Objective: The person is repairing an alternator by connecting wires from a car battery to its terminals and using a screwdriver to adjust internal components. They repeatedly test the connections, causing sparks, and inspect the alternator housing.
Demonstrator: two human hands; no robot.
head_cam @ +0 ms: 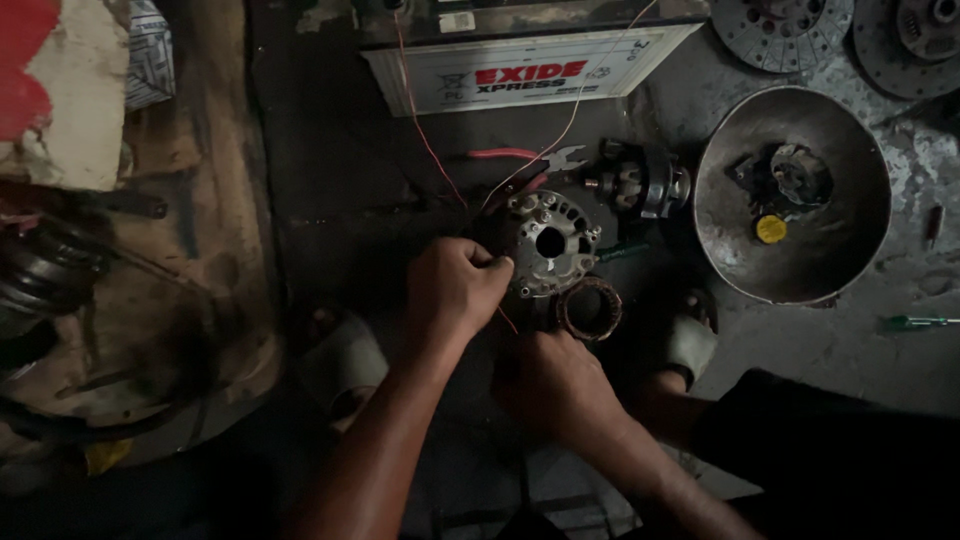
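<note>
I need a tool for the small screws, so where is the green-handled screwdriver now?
In the head view, the green-handled screwdriver lies on the grey floor at the far right, just below and right of the round metal bowl, apart from both hands.

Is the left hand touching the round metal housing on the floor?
Touching. The head view shows the left hand with its fingers closed against the edge of the round metal housing.

My left hand (455,288) rests against the left edge of the alternator housing (552,243); my right hand (560,385) sits just below it, beside the stator ring (589,308). The rotor (640,182) lies behind, the metal bowl (860,240) to the right, the battery (525,70) farthest back.
</note>
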